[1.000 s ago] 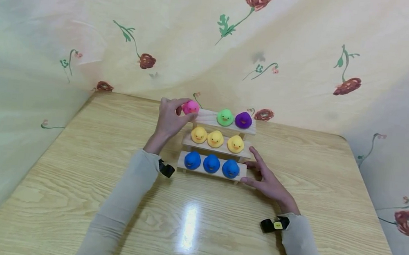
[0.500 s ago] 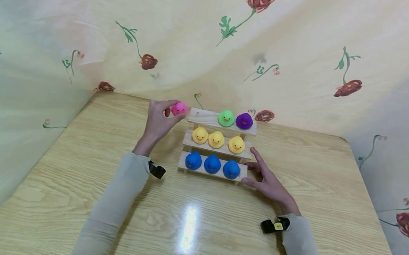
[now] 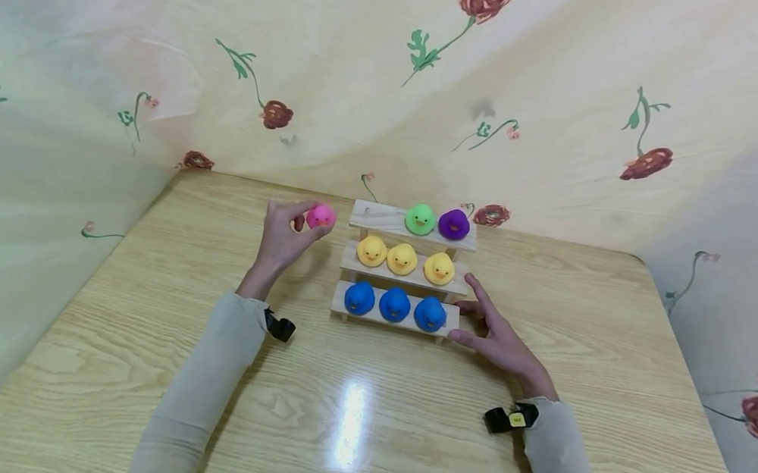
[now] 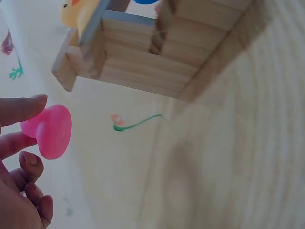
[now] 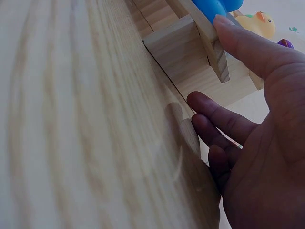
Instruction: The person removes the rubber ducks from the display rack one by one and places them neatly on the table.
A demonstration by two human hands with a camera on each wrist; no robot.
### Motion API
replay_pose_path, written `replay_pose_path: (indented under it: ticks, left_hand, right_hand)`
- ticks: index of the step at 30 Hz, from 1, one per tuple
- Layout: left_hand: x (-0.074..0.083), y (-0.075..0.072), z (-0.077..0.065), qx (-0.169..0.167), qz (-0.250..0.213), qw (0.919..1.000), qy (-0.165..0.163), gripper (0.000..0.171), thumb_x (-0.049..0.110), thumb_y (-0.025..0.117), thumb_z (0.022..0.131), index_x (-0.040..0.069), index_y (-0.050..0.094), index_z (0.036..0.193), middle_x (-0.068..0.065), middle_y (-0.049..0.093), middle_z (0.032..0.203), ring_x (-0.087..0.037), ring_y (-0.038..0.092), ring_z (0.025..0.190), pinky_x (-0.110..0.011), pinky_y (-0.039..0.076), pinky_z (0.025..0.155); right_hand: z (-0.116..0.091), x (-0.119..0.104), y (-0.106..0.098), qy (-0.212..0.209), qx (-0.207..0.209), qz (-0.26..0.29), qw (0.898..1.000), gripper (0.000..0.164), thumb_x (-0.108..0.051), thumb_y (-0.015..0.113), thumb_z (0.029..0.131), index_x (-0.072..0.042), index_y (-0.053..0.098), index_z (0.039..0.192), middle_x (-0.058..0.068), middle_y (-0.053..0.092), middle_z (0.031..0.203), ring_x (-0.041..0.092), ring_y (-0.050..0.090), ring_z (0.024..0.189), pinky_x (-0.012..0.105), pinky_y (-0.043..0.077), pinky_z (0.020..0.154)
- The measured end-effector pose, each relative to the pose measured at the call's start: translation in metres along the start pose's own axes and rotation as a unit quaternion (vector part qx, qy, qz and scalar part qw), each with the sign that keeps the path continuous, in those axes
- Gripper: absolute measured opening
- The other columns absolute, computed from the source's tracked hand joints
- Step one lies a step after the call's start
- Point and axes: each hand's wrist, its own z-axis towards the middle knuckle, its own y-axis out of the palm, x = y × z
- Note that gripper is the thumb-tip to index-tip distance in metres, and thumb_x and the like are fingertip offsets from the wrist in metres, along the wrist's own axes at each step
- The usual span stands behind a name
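Observation:
My left hand [image 3: 283,235] pinches a pink rubber duck [image 3: 321,216] between thumb and fingertips, to the left of a three-tier wooden stand [image 3: 369,214]. In the left wrist view the pink duck [image 4: 55,132] is held over the table, apart from the stand. A green duck [image 3: 420,219] and a purple duck [image 3: 454,225] sit on the top shelf. Three yellow ducks [image 3: 402,258] fill the middle shelf, and three blue ducks [image 3: 395,305] the bottom one. At the stand's right end rests my right hand [image 3: 495,339], its thumb at the bottom shelf's edge, the other fingers loosely bent beside it.
The stand is on a wood-grain table [image 3: 361,417], with a bright light reflection in front of it. A floral cloth [image 3: 340,73] hangs behind the table and along both sides. Each wrist carries a small black camera [image 3: 279,327].
My left hand has carried the pink duck off the top shelf's left end, moving left and slightly toward me. My right hand has stayed at the stand's right end.

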Motion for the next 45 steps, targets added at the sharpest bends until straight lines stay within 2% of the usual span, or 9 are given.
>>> replay_pose_path:
  ticks: [6,8,12,14,17,22,29,35,45]
  left_hand:
    - [-0.012,0.004,-0.006,-0.015,-0.004,0.9998,-0.01,0.039,0.01,0.078,0.082,0.001,0.072,0.12,-0.001,0.042,0.065,-0.024,0.039,0.079,-0.042,0.023,0.096]
    - [-0.014,0.006,-0.008,-0.021,-0.003,0.9996,-0.019,0.04,0.01,0.078,0.082,0.002,0.072,0.121,0.0,0.042,0.065,-0.023,0.039,0.081,-0.045,0.024,0.098]
    - [-0.019,0.009,-0.011,-0.031,0.002,0.9991,-0.03,0.04,0.013,0.079,0.082,0.004,0.072,0.121,0.0,0.042,0.064,-0.023,0.039,0.084,-0.039,0.027,0.09]
    - [-0.022,0.01,-0.013,-0.035,0.001,0.9989,-0.032,0.039,0.014,0.08,0.082,0.004,0.073,0.12,-0.001,0.042,0.064,-0.023,0.038,0.086,-0.036,0.023,0.082]
    - [-0.025,0.011,-0.014,-0.041,0.003,0.9987,-0.029,0.038,0.014,0.08,0.082,0.004,0.073,0.119,0.0,0.042,0.063,-0.024,0.039,0.083,-0.035,0.022,0.082]
    - [-0.029,0.012,-0.016,-0.05,-0.006,0.9983,-0.029,0.038,0.011,0.079,0.082,0.004,0.073,0.118,0.0,0.04,0.062,-0.023,0.039,0.075,-0.034,0.023,0.082]
    - [-0.036,0.011,-0.018,-0.079,-0.01,0.996,-0.042,0.038,0.006,0.076,0.084,0.003,0.072,0.122,0.0,0.038,0.061,-0.017,0.037,0.064,-0.027,0.029,0.064]
    - [-0.04,0.011,-0.019,-0.096,-0.001,0.9941,-0.051,0.039,0.011,0.078,0.085,0.004,0.071,0.123,0.0,0.039,0.063,-0.015,0.036,0.063,-0.025,0.029,0.061]
    - [-0.048,0.012,-0.022,-0.124,-0.019,0.9885,-0.085,0.038,0.01,0.077,0.087,0.006,0.071,0.125,0.0,0.043,0.067,-0.016,0.039,0.066,-0.023,0.031,0.059]
  right_hand:
    - [-0.001,0.0,0.002,-0.002,0.001,0.003,1.0,0.094,-0.021,0.067,0.096,-0.041,0.002,0.16,0.023,0.051,0.145,0.042,0.044,0.136,0.052,0.031,0.108]
    - [-0.001,0.001,0.003,-0.002,0.003,-0.002,1.0,0.095,-0.021,0.068,0.095,-0.042,0.002,0.16,0.023,0.051,0.144,0.042,0.044,0.136,0.055,0.03,0.109]
    - [0.0,0.002,0.004,-0.008,0.009,-0.016,1.0,0.102,-0.021,0.074,0.091,-0.041,0.002,0.16,0.024,0.053,0.142,0.042,0.045,0.135,0.053,0.032,0.107]
    - [-0.001,0.002,0.005,-0.011,0.013,-0.026,1.0,0.106,-0.021,0.077,0.088,-0.041,0.002,0.16,0.024,0.054,0.14,0.041,0.047,0.133,0.049,0.033,0.105]
    - [-0.001,0.001,0.006,-0.014,0.016,-0.033,0.999,0.109,-0.02,0.08,0.086,-0.04,0.002,0.16,0.024,0.055,0.138,0.04,0.048,0.132,0.045,0.033,0.102]
    - [-0.002,-0.001,0.007,-0.013,0.017,-0.033,0.999,0.109,-0.021,0.08,0.086,-0.04,0.001,0.16,0.024,0.055,0.14,0.041,0.048,0.133,0.048,0.033,0.104]
    - [-0.002,-0.001,0.006,-0.008,0.014,-0.029,0.999,0.109,-0.021,0.079,0.087,-0.042,0.0,0.16,0.025,0.055,0.139,0.042,0.047,0.134,0.053,0.032,0.107]
    - [-0.002,0.001,0.005,-0.011,0.013,-0.024,1.0,0.11,-0.02,0.079,0.087,-0.041,0.0,0.16,0.024,0.055,0.14,0.04,0.047,0.134,0.051,0.032,0.107]
    - [-0.001,0.0,0.003,-0.007,0.003,-0.02,1.0,0.108,-0.021,0.078,0.088,-0.034,0.0,0.162,0.026,0.052,0.142,0.042,0.046,0.135,0.054,0.032,0.108]
